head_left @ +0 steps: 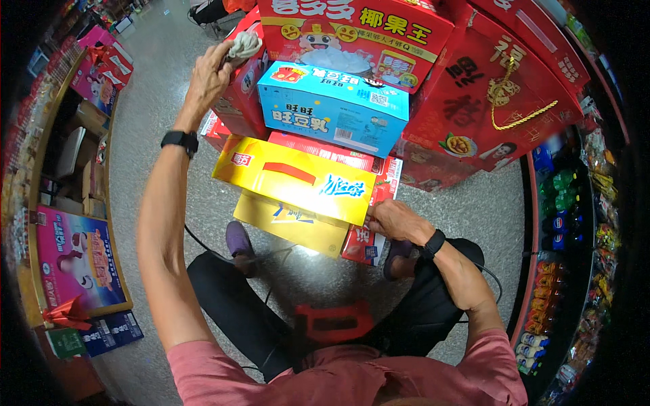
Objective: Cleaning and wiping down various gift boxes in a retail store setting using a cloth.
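Bright glare whitens the yellow box (298,189) beside the right fingers (376,215); far right of them, shelving (533,230) curves into black vignetting.

Front box (288,181) sits nearest the person, middle box (332,108) just behind it, back box (352,44) behind that. Gift box (467,101)'s off to the right, bottles (563,193) even further right.

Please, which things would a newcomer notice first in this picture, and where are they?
The bright yellow box stands out first, in the middle, with the right hand at its lower right corner. Just above it sits a blue box. At upper left, the left hand holds a pale crumpled cloth.
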The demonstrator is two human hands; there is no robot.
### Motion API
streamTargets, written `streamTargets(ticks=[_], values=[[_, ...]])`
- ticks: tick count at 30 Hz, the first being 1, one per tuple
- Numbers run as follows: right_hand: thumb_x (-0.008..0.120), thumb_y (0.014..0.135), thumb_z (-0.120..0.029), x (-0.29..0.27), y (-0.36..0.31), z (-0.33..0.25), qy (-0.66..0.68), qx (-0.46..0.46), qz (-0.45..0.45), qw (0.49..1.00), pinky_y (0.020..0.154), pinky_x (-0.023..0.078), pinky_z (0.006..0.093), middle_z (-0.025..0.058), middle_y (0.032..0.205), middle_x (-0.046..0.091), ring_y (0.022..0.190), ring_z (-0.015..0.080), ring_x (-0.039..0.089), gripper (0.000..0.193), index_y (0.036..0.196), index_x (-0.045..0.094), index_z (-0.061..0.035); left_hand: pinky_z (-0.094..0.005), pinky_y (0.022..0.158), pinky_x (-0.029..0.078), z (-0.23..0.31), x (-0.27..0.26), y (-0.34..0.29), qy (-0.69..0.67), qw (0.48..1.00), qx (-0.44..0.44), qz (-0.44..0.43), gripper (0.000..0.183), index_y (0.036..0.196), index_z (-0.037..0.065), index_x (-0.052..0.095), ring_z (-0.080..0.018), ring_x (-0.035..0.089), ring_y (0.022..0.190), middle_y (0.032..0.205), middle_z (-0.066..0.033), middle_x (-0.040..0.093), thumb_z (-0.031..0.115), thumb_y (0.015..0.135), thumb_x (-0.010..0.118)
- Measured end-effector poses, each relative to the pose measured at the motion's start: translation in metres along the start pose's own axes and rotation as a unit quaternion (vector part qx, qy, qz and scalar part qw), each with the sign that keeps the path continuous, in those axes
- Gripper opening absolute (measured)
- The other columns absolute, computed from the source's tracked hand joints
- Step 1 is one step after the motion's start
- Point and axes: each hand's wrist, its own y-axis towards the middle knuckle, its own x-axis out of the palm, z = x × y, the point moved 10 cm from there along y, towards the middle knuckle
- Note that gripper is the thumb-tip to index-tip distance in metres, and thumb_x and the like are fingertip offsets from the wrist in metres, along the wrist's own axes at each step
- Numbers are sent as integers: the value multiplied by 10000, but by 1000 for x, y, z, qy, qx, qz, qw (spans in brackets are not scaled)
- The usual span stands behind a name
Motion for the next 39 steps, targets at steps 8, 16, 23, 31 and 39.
streamTargets(ticks=[8, 16, 23, 31, 39], values=[[562, 771, -157, -6, 10, -12, -23, -4, 3, 1000, 653, 482, 447, 259, 747, 594, 716, 395, 603, 210, 805, 579, 49, -402, 880, 413, 56, -23, -58, -5, 999, -29, -33, 428, 1180, 56, 492, -350, 508, 974, 1054, -150, 527, 3, 761, 559], [525, 797, -208, 1, 7, -11, -7, 7, -34, 999, 683, 472, 463, 251, 795, 603, 752, 390, 602, 251, 878, 581, 23, -422, 852, 411, 97, 7, 2, 142, 979, 132, -60, 326, 1106, 84, 529, -334, 482, 994, 1035, -125, 541, 53, 782, 542], [577, 744, -144, -23, 6, -31, 26, -21, 31, 999, 621, 469, 444, 232, 697, 589, 676, 371, 598, 183, 780, 589, 35, -443, 901, 345, 74, 78, -9, 352, 904, 200, -134, 308, 1106, 108, 532, -298, 447, 1036, 992, -97, 545, 124, 799, 504], [565, 785, -233, 2, 17, 5, -18, 34, -54, 998, 694, 481, 428, 230, 770, 612, 761, 359, 615, 262, 840, 617, 18, -372, 857, 405, 84, 48, -53, 307, 920, 127, -211, 186, 950, 80, 524, -312, 443, 1057, 975, -111, 540, 91, 765, 539], [542, 717, -120, -6, 17, 0, -14, -22, -5, 1000, 594, 435, 429, 212, 657, 555, 635, 368, 559, 139, 763, 552, 11, -366, 725, 469, -56, -28, -132, 8, 969, -211, -127, 295, 1005, 38, 589, -267, 572, 823, 895, -128, 603, 105, 718, 603]])
